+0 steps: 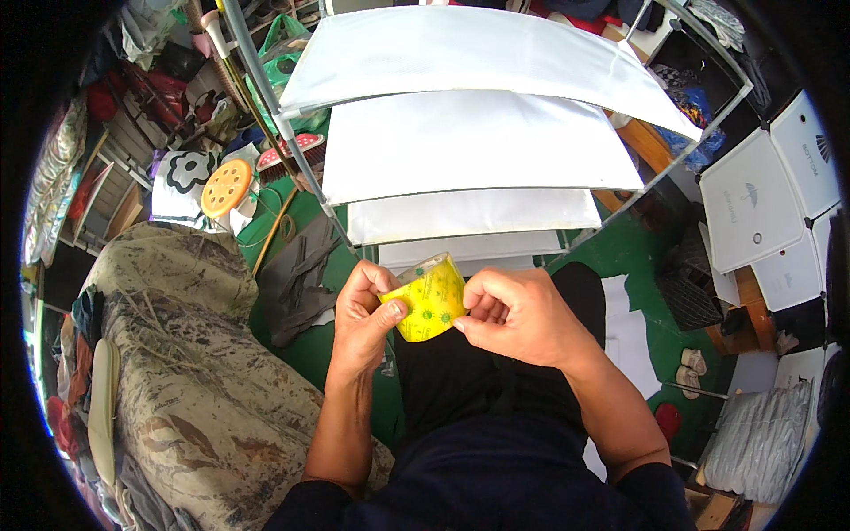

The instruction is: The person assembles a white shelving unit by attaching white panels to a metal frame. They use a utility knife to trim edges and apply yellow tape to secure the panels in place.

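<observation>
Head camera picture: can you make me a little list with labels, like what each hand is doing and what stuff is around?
Left hand: left hand pinches the left edge of the yellow roll, thumb on its face
Right hand: right hand pinches the roll's right edge with fingertips
Roll: yellow with small green spots, held above the lap
Ahead: white shelf panels in a grey pole frame
Left side: patterned cover
Floor: green floor
Far right: white cabinet doors
</observation>
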{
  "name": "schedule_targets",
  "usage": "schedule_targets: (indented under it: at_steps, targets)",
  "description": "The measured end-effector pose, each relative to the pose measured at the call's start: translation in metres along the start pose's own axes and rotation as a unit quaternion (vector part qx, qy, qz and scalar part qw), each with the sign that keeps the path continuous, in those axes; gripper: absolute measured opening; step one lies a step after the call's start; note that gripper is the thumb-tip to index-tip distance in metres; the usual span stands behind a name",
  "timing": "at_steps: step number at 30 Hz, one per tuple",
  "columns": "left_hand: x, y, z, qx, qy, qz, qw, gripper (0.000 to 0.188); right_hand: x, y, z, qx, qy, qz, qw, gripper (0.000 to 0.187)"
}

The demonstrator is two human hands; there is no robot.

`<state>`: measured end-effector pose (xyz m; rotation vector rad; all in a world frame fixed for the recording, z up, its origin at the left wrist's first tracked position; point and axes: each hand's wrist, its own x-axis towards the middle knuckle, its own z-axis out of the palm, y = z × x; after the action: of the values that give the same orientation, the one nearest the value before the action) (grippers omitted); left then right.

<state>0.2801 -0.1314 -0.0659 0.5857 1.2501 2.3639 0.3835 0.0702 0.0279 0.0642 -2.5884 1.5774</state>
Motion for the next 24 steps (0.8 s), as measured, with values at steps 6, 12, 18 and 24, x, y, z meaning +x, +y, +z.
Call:
schedule_targets:
  at_steps: [6, 12, 18, 24]
  targets:
    - [0.0, 0.001, 0.001, 0.006, -0.013, -0.009, 1.0, 0.034, 0.001, 0.003, -0.005, -0.031, -0.028, 0.012, 0.999, 0.017]
    - [0.0, -0.003, 0.002, 0.001, -0.003, -0.026, 1.0, 0.03, -0.002, 0.01, -0.006, -0.075, -0.009, 0.001, 0.997, 0.012]
    - [0.002, 0.007, 0.01, 0.046, 0.045, 0.006, 0.998, 0.029, -0.007, 0.006, 0.002, -0.135, 0.056, -0.095, 0.985, 0.015]
    - [0.001, 0.015, 0.015, 0.065, 0.055, 0.033, 0.996, 0.03, -0.002, 0.013, 0.013, -0.281, 0.135, -0.212, 0.926, 0.014]
